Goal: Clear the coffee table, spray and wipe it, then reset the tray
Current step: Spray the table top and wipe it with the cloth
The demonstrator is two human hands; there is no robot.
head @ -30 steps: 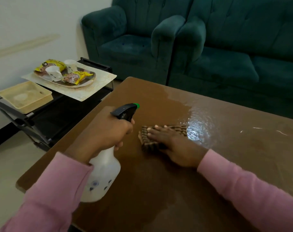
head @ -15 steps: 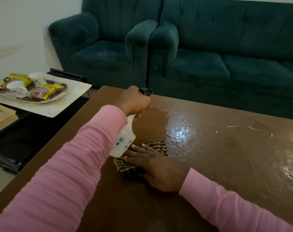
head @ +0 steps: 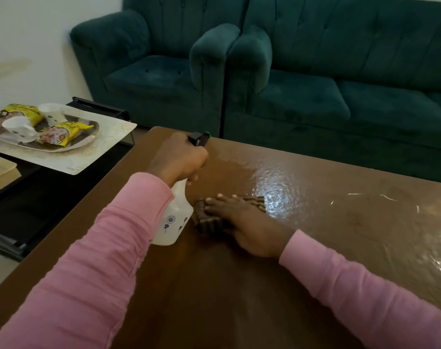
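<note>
Left grip [head: 179, 159] is closed tight around the neck of the bottle [head: 174, 217], with the fingers curled under the black nozzle [head: 198, 138]. The nozzle points away from the person, toward the far edge of the table [head: 340, 235]. The white body of the bottle hangs below this grip and is tilted. Whether its base touches the table, I cannot tell.

Right grip [head: 244, 222] is not closed. Its fingers are straight and lie flat on the striped cloth [head: 206, 222], pressing it onto the table. The cloth is bunched under the palm and shows on both sides of the fingers. Its near end is just beside the body of the bottle.

Beyond the right grip the table has a wet, shining patch [head: 272, 187]. Both arms wear pink sleeves [head: 101, 260].

Far to the left of the left grip, off the table, the tray [head: 63, 148] lies on a pale mat [head: 70, 165]. It holds two yellow packets [head: 63, 132] and two white cups [head: 17, 125]. Behind both grips stand a green armchair [head: 151, 79] and a green sofa [head: 315, 96].
</note>
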